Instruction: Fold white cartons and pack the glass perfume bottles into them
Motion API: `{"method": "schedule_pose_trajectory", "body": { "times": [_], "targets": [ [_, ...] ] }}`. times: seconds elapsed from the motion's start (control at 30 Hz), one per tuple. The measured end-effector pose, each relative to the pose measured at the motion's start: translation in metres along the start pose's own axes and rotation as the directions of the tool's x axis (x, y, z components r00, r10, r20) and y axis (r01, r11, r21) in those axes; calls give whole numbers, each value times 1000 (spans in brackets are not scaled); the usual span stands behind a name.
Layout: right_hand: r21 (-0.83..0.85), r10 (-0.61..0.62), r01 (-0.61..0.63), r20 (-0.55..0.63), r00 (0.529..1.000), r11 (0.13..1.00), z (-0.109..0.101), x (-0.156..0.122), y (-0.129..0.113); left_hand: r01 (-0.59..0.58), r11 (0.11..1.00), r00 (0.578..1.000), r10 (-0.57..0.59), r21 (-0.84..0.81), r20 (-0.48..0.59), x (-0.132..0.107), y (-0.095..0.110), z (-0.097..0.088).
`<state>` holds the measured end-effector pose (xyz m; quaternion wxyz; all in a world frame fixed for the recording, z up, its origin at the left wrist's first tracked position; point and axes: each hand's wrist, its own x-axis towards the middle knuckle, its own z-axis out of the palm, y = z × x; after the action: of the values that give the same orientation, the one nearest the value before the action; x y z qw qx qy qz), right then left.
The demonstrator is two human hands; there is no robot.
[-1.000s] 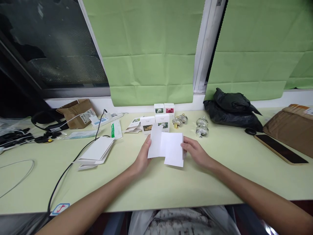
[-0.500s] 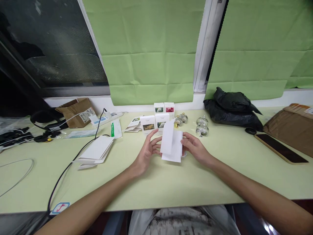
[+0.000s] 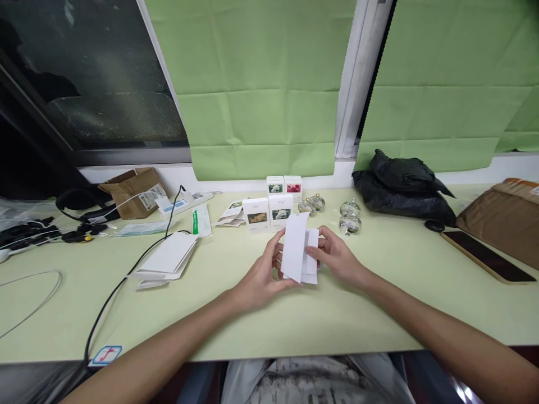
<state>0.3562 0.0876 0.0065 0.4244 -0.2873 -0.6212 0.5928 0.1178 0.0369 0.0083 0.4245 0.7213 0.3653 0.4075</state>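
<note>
Both my hands hold a folded white card sheet (image 3: 295, 253) just above the pale green table (image 3: 236, 314). My left hand (image 3: 264, 276) grips its left and lower edge with curled fingers. My right hand (image 3: 334, 257) pinches its right side. The sheet stands folded into narrow upright panels. Behind it stand several small white boxes (image 3: 269, 210) with flower pictures, and to their right lie small clear glass ornaments (image 3: 348, 217). A stack of flat white card blanks (image 3: 166, 259) lies to the left.
A black cable (image 3: 122, 283) runs across the left of the table. A brown cardboard box (image 3: 132, 192) and headphones (image 3: 82, 203) sit at back left. At the right lie a black plastic bag (image 3: 400, 185), a phone (image 3: 486, 255) and a brown parcel (image 3: 507, 216).
The sheet was spread open between my hands. Its left panel has been folded over to the right, and both hands have closed in around the now narrow, folded piece.
</note>
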Motion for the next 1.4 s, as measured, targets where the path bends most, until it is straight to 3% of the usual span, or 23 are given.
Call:
{"method": "schedule_pose_trajectory", "body": {
  "times": [0.3,0.5,0.7,0.83,1.0,1.27,1.4],
  "targets": [
    [-66,-35,34,-22,999,997,4,-3,-3,5,999,999,-7,-43,-51,0,3,1],
    [-60,5,-10,-73,997,998,-1,-5,-1,21,990,994,-36,-139,-106,3,-2,-1],
    [-35,-3,5,55,998,999,4,-9,-9,90,968,979,-129,-234,-158,6,-9,-2],
    [-5,-13,14,127,992,1000,7,-8,-14,71,974,983,-106,-217,-150,4,-8,-4],
    [34,-16,13,82,997,999,4,-5,-11,38,979,990,-64,-199,-126,1,2,-1],
    [11,-35,34,97,995,999,4,-6,-10,123,927,979,-171,-355,-107,7,0,4],
    [-3,-40,40,79,996,999,3,-6,-11,141,933,980,-180,-330,-91,7,2,3]
  ]
}}
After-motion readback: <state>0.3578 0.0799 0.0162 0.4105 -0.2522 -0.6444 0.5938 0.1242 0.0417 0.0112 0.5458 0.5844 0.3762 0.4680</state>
